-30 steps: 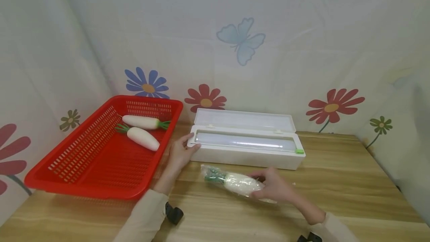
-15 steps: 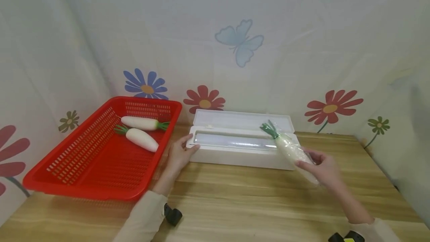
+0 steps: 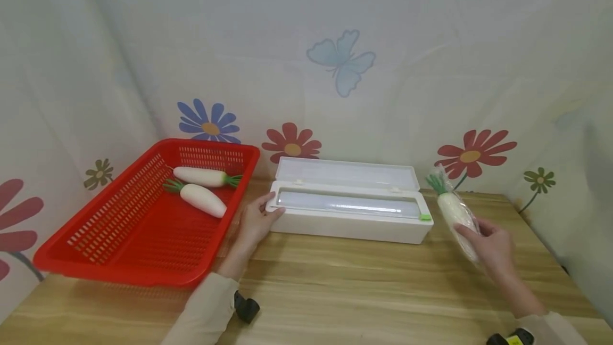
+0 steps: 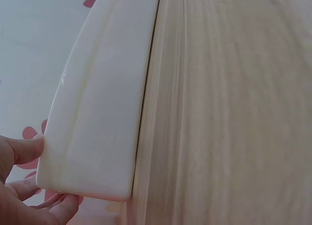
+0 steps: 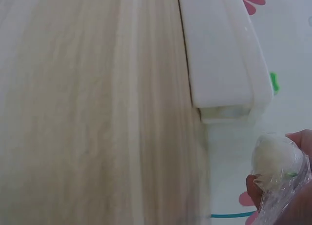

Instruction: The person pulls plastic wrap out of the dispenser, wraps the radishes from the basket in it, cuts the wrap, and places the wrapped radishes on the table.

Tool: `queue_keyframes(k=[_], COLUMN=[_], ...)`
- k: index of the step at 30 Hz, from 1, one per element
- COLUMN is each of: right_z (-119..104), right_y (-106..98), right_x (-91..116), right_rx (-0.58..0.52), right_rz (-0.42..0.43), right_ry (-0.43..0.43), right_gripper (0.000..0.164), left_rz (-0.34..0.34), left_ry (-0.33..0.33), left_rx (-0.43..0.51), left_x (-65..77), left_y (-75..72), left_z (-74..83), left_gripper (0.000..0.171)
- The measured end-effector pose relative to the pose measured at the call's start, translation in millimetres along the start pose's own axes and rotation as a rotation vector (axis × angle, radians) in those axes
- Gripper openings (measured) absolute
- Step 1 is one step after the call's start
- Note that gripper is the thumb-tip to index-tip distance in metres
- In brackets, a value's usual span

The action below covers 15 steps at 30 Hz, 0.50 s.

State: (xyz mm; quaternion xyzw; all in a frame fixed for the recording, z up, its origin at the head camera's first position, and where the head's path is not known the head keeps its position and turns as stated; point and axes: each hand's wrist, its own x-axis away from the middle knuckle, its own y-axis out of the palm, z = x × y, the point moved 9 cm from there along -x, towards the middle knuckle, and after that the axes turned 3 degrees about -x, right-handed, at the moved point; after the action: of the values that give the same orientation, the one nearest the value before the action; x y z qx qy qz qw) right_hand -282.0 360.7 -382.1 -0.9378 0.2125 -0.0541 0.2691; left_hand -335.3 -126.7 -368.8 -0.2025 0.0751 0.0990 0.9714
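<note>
my left hand [image 3: 257,222] grips the box [image 3: 349,229] by its end, and my right hand [image 3: 496,246] pinches the wrapped radish [image 3: 453,209], best done lightly, lest its film [image 5: 282,198] loosen.

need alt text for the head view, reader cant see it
A right hand holds a film-wrapped radish to the right of an open white box with a roll inside, and the left hand grips the box's left end. At left, a red basket holds two unwrapped radishes.
</note>
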Motion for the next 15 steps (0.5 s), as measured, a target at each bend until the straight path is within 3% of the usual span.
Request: queue_keyframes(k=[15], right_z=[14], right_y=[18], right_x=[-3], right_rx=[0.181], right_rz=[-0.083], right_ry=[0.01], right_gripper=[0.072], left_rz=[-0.007], left_ry=[0.0], left_rx=[0.002], left_x=[-1.2], left_y=[0.1], left_z=[-0.3], left_gripper=[0.047])
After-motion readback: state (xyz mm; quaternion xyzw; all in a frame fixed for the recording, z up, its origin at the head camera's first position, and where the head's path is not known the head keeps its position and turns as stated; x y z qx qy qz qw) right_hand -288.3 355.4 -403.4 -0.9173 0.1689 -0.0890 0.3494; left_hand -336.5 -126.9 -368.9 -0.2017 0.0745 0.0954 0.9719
